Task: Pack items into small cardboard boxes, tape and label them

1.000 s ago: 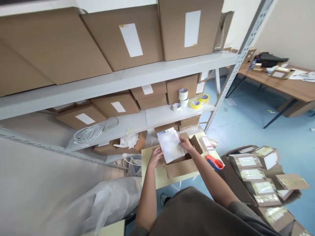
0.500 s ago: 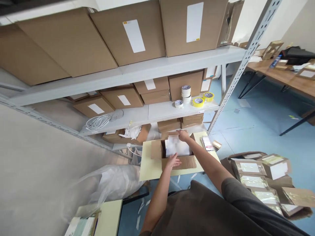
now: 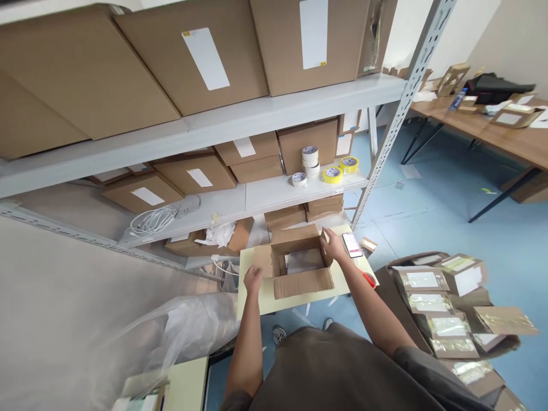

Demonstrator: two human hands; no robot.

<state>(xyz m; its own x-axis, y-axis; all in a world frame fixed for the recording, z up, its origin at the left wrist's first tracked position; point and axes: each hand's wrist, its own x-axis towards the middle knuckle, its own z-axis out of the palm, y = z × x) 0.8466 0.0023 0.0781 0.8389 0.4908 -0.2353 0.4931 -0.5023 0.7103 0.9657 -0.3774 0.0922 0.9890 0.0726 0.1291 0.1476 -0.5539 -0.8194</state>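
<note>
An open cardboard box (image 3: 303, 283) stands on the pale yellow table (image 3: 268, 303), its flaps folded outward. Inside it lies a whitish, wrapped-looking item (image 3: 303, 261). At the box's left flap, my left hand (image 3: 253, 279) has its fingers curled against the flap's outer edge. My right hand (image 3: 334, 246) is at the right side, its fingers closed on the right flap near the back corner. A phone (image 3: 352, 245) lies right of the box, and something orange-red (image 3: 369, 279) is partly hidden behind my right forearm.
Ahead rises a metal shelf (image 3: 282, 197) with cartons, a white cable coil (image 3: 153, 221) and tape rolls (image 3: 332, 174). A large carton (image 3: 387, 297) of smaller boxes stands on the floor at right. Plastic wrap (image 3: 192, 325) bulges at left.
My hands have come off the white item and moved apart to the box's sides. The item now sits lower inside. The view has shifted, and the orange-red thing has come into sight.
</note>
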